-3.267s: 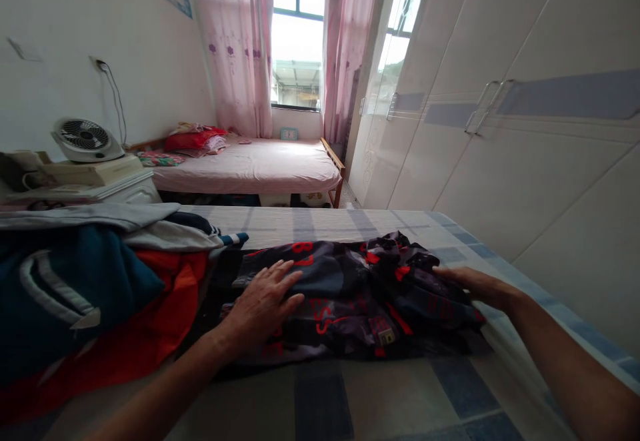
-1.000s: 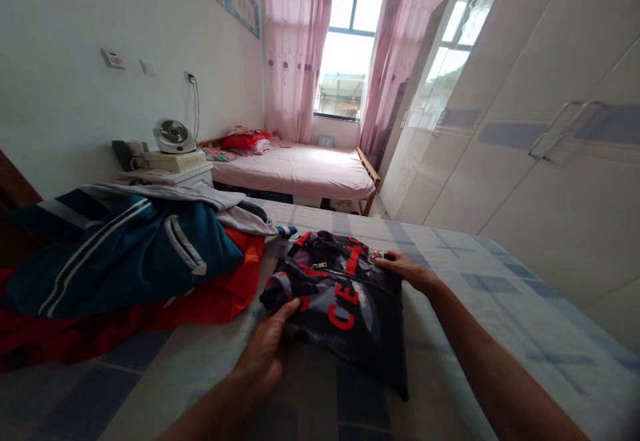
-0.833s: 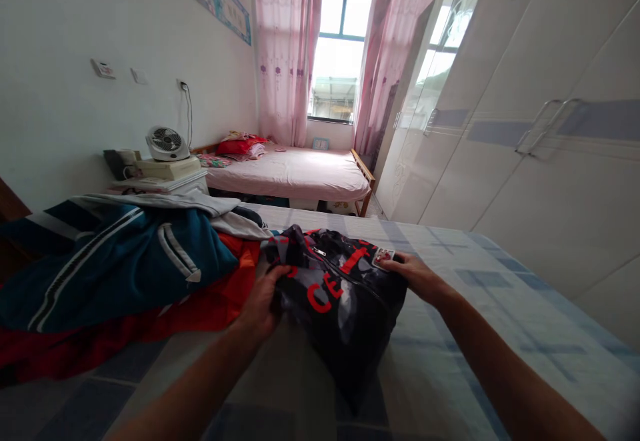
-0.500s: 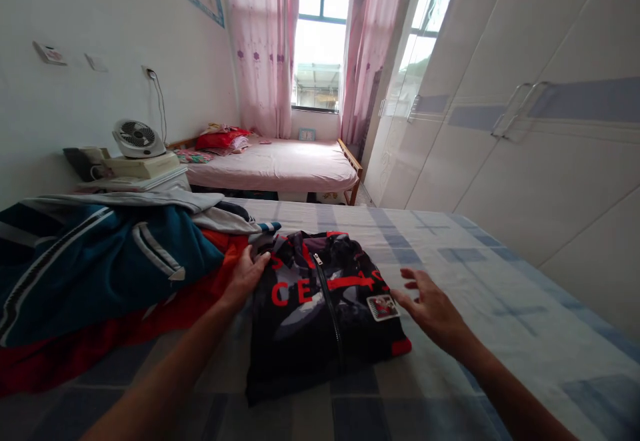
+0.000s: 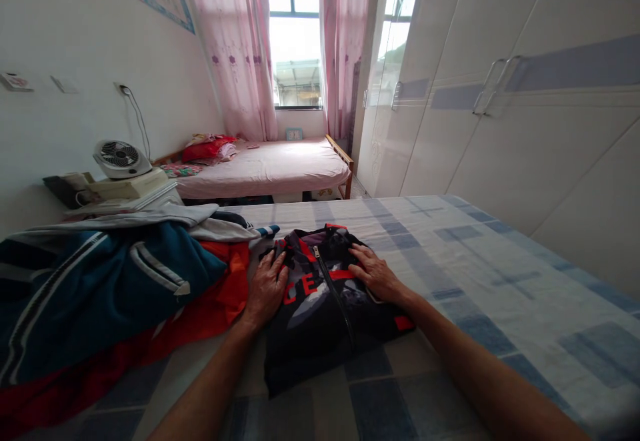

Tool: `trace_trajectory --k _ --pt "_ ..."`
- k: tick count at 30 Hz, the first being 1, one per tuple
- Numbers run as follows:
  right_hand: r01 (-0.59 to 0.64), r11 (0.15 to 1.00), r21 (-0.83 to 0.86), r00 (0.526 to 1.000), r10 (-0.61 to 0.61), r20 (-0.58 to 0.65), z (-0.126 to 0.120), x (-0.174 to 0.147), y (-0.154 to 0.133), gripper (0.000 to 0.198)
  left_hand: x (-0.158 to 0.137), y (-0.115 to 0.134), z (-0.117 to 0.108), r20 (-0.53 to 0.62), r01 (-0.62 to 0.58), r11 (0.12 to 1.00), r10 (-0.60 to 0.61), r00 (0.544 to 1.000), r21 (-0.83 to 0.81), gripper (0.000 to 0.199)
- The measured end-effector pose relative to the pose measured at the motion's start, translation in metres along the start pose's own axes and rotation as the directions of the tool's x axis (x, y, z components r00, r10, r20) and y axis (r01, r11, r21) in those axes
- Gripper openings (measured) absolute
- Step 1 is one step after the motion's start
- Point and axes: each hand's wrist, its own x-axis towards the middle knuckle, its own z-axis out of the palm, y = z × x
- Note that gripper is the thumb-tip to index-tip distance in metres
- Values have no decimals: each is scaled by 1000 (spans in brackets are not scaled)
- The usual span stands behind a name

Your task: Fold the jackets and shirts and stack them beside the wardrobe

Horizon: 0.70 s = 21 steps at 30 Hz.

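the left hand [image 5: 266,289] lies palm down on the far left part of a black jacket [image 5: 315,327], and the right hand [image 5: 377,275] rests likewise on its far right part; the two are apart, fingers spread, with no grip showing. the jacket is on the near bed [image 5: 500,261], front up, collar at the far end, zip [image 5: 334,294] drawn nearly to the top. it looks already folded to a compact shape, though how the sleeves lie i cannot tell. just left, a blue garment [image 5: 115,281], a grey garment [image 5: 165,215] and an orange garment [image 5: 234,277] lie heaped, seemingly unfolded. beyond are a pink bed [image 5: 280,164] and, far left, a fan [image 5: 120,157].
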Motion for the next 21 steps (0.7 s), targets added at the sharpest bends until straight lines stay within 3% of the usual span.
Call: trace_trajectory --k 3,5,6,8,10,13,15,18,21 --pt "-212 911 354 946 282 -160 -14 -1 9 49 -1 -1 0 -54 22 999 -24 998 -24 45" --pt "-319 785 531 895 434 -104 -23 -2 12 44 -2 -1 -1 -85 37 998 -41 996 -44 43" --pt "-350 726 592 890 454 -30 -27 -2 12 38 -2 -1 -1 -96 41 998 -47 994 -55 42" --pt "-388 623 680 902 407 142 -34 -2 12 27 -3 -2 -1 -111 45 996 -53 992 -73 41" --pt "-439 468 767 891 338 304 -40 -1 8 23 -3 -2 -1 -117 47 995 -57 992 -88 41" --pt "-548 224 806 832 246 497 -45 6 1 24 -3 -3 -1 -111 48 994 -59 992 -100 40" --pt "-648 117 753 758 193 623 -44 11 -4 27 -3 -4 -2 -103 48 993 -59 993 -104 41" --pt "-743 121 658 668 188 720 -38 18 -10 30 -2 -6 -3 -95 45 993 -56 994 -112 42" --pt "-722 180 668 692 189 697 -31 21 -15 30 -1 -9 -3 -87 41 991 -53 995 -125 43"
